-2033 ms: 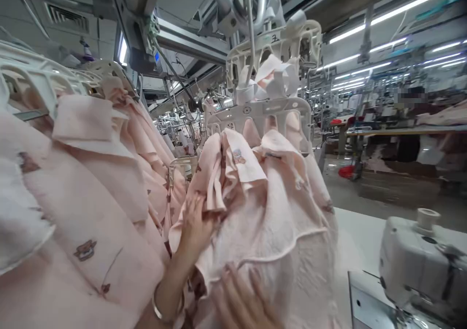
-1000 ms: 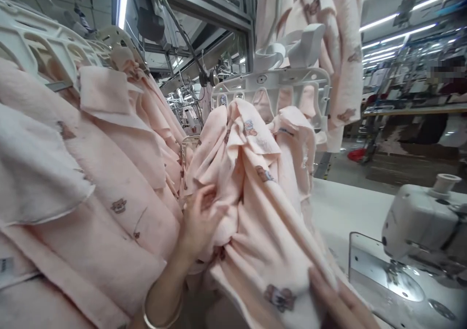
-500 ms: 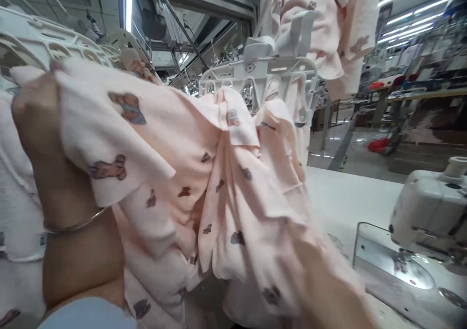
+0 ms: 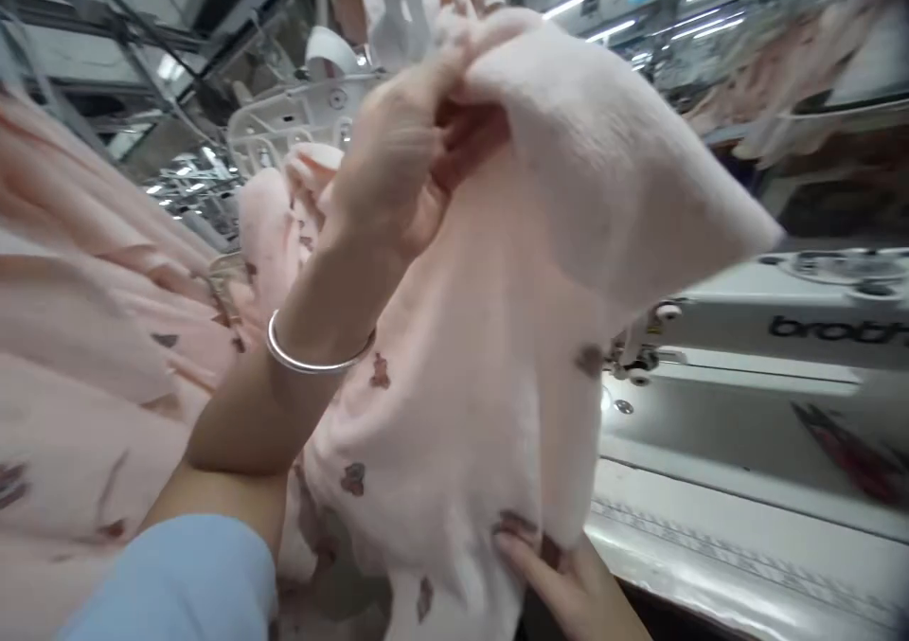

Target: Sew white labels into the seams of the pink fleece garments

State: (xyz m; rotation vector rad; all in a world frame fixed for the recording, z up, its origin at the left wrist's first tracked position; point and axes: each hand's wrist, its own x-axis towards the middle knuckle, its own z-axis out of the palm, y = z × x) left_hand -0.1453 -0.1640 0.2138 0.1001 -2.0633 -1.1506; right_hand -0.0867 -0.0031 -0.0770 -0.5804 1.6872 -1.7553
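My left hand [image 4: 398, 158], with a silver bangle on the wrist, is raised and closed on the upper edge of a pale pink garment [image 4: 461, 338] printed with small bears. The cloth drapes down from it, and a plain fuzzy flap spreads to the right. Lower down, my right hand [image 4: 568, 584] pinches the same garment near its bottom right part; some of its fingers are behind the cloth. A white plastic clip hanger [image 4: 298, 115] with pink cloth on it hangs behind my left hand.
On the right is a white sewing machine [image 4: 781, 329] over a pale work table [image 4: 710, 508] with a printed scale along it. Red-handled snips [image 4: 852, 452] lie on the machine's bed, blurred. More pink garments [image 4: 92, 338] hang at the left.
My view has turned right, towards the sewing machine. My left hand has moved from the far left to the middle, lifting the garment's edge. My right hand now grips lower on the cloth.
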